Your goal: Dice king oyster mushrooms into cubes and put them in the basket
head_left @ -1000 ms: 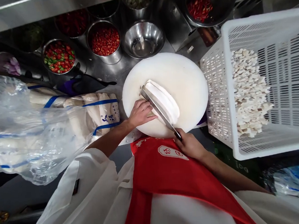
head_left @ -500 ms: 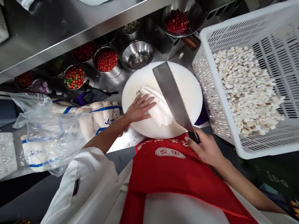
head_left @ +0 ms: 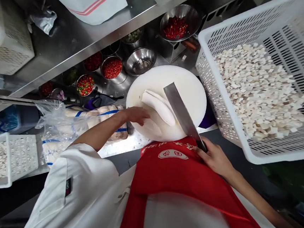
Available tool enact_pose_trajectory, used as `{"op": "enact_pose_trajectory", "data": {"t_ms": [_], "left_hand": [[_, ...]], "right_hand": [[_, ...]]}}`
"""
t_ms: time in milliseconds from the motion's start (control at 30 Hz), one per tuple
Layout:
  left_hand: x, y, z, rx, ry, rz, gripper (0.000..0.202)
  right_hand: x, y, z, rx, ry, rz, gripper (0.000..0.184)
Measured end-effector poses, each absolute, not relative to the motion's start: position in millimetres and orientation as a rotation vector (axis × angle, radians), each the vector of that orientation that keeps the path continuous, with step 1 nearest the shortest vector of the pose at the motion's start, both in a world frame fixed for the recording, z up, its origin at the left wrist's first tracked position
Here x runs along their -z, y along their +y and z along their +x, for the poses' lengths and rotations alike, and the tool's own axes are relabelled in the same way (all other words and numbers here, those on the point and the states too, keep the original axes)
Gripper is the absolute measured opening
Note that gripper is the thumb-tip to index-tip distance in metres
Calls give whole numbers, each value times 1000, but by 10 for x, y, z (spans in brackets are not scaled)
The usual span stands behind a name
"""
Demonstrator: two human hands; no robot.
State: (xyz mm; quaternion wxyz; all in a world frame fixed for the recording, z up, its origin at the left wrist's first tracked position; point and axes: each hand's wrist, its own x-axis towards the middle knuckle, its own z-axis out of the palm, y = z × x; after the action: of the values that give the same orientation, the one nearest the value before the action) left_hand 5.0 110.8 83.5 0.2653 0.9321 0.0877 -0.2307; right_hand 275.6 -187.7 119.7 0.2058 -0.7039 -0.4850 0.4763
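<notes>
A round white cutting board (head_left: 189, 86) lies on the steel counter in front of me. On it rest long white mushroom slabs (head_left: 159, 108), laid side by side. My right hand (head_left: 214, 157) grips the handle of a broad cleaver (head_left: 181, 112), whose blade lies tilted over the board just right of the slabs. My left hand (head_left: 137, 114) hovers at the board's left edge with fingers loosely curled, touching or just above a flat white slice (head_left: 151, 127).
A large white basket (head_left: 253, 147) of white cubes stands at the right. A plastic bag of packed mushrooms (head_left: 70, 126) lies left of the board. Steel bowls of chopped red chilli (head_left: 112, 67) line the back. A small basket (head_left: 20, 157) sits far left.
The cleaver came off the slabs and lifted to the right. My left hand slid off the slabs to the board's left edge. The view tilted upward.
</notes>
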Motion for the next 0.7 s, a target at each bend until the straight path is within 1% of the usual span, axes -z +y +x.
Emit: {"op": "enact_pose_trajectory", "data": {"t_ms": [133,167,300,400,467,600,700], "left_hand": [[-794,927,-82,530,310,2695,56],[-777,852,-124,489,326,2720,56],[-703,545,-298,324,427,2779,43],[-664,351,-388,165,504,2797,47],[-640,233,-427,66,649,2782,51],[-532,20,-502,-165,1207,2608,56],[-376,-87,-557,-366,1348,2488,58]], "right_hand": [[-1214,-1751,2757,-1440,-1434,-1855,45],[-1223,-1711,2749,-1462,-1463,-1825,45],[-1232,-1542,2694,-1535,-1584,-1725,44],[-1178,-1436,2632,-1539,-1680,-1697,42],[-1128,-1385,2578,-1511,-1760,-1698,42],[-1083,-1322,2441,-1483,-1960,-1771,45],[-1116,-1288,2335,-1467,-2048,-1781,46]]}}
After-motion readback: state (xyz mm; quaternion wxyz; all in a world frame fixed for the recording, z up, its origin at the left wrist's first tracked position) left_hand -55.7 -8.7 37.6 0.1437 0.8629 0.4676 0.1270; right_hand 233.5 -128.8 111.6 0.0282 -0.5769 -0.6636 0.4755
